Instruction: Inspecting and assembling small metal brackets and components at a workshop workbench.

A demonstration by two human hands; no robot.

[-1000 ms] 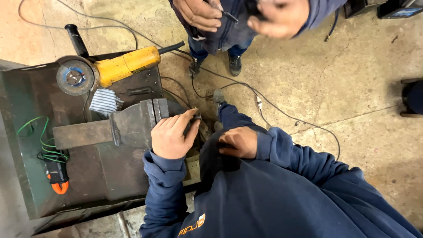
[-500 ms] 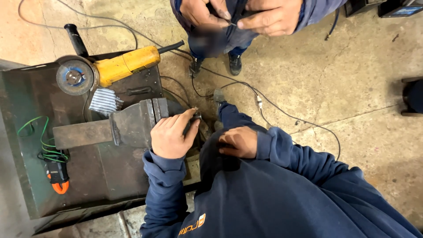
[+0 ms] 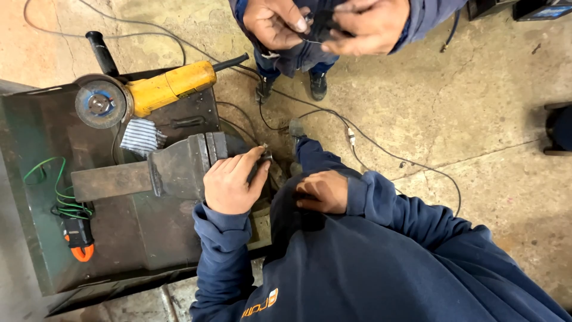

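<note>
Rough, stained concrete floor all round, with a dark green-grey metal worktop at one side. Seen from above, own body at the top edge of the picture, dark shoes just under the hands.

Right hand and left hand held close together at chest height, well above the floor. Both grips pinched together on one thin dark wire-like piece. Runs crosswise from hand to hand, long axis roughly level, one end in each grip. Too small and blurred to tell what kind of piece. Neither hand nearer to it than the other; both touching it.

Down and ahead of the shoes, a co-worker in a navy hooded top, crouched at the worktop. One co-worker hand wrapped over the end of a heavy grey steel bench vise, fingertips on a small bit of metal there; the other co-worker hand just beside, against the hood.

So: wire-like piece high and near the body, vise low and ahead, well apart, co-worker's head between.

Elsewhere on the worktop: yellow angle grinder with grey disc, striped cloth, green coiled cable, small orange and black tool. Thin black cable trailing over the floor.
</note>
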